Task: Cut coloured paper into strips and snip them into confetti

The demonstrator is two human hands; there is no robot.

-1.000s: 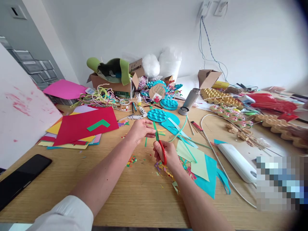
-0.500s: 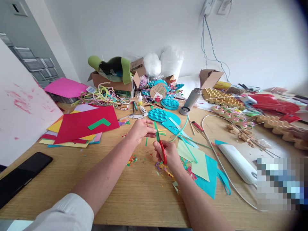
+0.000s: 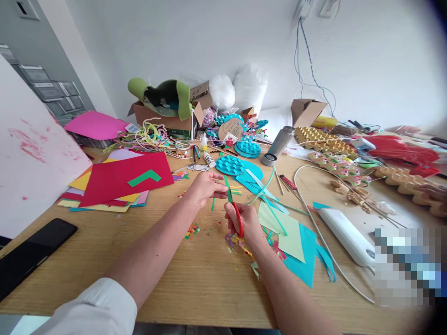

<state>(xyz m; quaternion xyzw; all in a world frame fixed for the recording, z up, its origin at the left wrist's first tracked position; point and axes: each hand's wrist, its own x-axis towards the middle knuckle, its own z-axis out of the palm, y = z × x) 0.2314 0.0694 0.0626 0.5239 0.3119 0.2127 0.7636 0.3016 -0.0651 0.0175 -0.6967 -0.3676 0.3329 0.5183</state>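
Note:
My left hand pinches a narrow green paper strip over the middle of the table. Closed around the red handles of a pair of scissors is my right hand; the blades point up and away, against the strip's near part. Whether the blades are parted is too small to tell. Thin yellow and green strips lie just beyond the hands. Paper scraps are scattered on the wood below them.
Coloured paper sheets with a bent green piece lie left, above a black phone. A steel flask leans behind the hands. Pale green paper, a white power bank and a looping cable are to the right.
The scissors and my right hand have shifted very slightly relative to the strip. My left hand keeps its pinch, and the whole view has moved a little.

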